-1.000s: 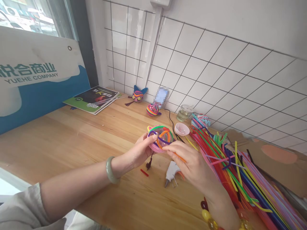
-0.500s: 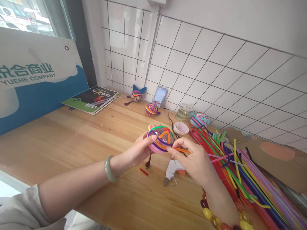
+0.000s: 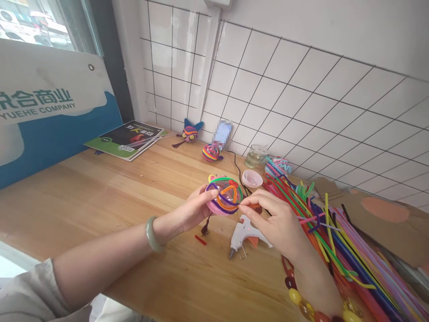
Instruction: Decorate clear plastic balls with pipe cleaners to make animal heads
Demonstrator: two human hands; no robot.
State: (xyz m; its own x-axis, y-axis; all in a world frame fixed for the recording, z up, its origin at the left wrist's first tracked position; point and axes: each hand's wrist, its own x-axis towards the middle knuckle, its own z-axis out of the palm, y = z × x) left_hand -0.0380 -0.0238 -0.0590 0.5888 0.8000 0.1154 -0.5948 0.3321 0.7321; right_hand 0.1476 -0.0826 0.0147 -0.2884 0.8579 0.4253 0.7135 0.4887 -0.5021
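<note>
My left hand point(image 3: 201, 201) is closed around a clear plastic ball point(image 3: 224, 195) partly covered with pipe cleaners in green, orange, purple and pink. A small red coil sits near its top, and a dark tassel point(image 3: 205, 228) hangs below it. At the ball's right edge, thumb and fingers of my right hand point(image 3: 268, 214) pinch a purple pipe cleaner point(image 3: 231, 203) that runs across the ball's front. A bit of orange shows behind those fingers. Beneath my right hand, a white glue gun point(image 3: 243, 235) rests on its wire stand. A short red pipe cleaner piece point(image 3: 200, 240) lies nearby.
Bundles of coloured pipe cleaners point(image 3: 351, 250) spread over the right side beside cardboard point(image 3: 372, 223). Behind the ball are a pink bowl point(image 3: 252, 179), a glass jar point(image 3: 256, 156), a phone point(image 3: 222, 134) and finished pipe-cleaner crafts point(image 3: 191, 131). Books point(image 3: 127, 139) lie back left.
My right hand has shifted slightly right and down, and the orange strand beside its fingers now shows less. My left hand keeps the ball almost still.
</note>
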